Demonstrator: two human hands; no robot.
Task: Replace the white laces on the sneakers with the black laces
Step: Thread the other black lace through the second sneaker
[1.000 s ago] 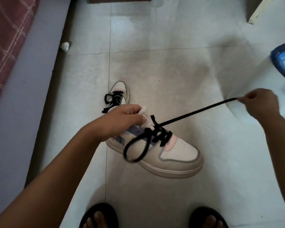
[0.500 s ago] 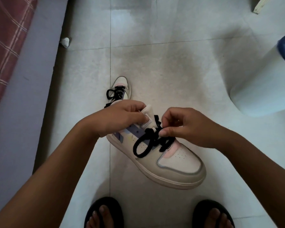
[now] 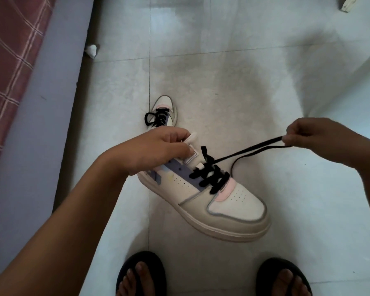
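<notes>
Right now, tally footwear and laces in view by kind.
Sneakers: 2, the held sneaker and the floor sneaker
Black laces: 2, the pulled lace and the floor sneaker's lace
Black sandals: 2, and
White laces: 0
Total: 6

Right hand [image 3: 320, 142] has pulled lace [image 3: 252, 149] seemingly taut.

Nothing here is reading as text for me. The tongue tag [image 3: 190, 155] on the sneaker [image 3: 214, 199] I am holding is showing only a thin outlined rectangle, and whatever is printed inside it is too small and blurred to make out. The faint marks on the shoe's side panel, at about nine o'clock from the laces, are looking like coloured patches, not letters. No brand, number or sign is showing anywhere else.
</notes>
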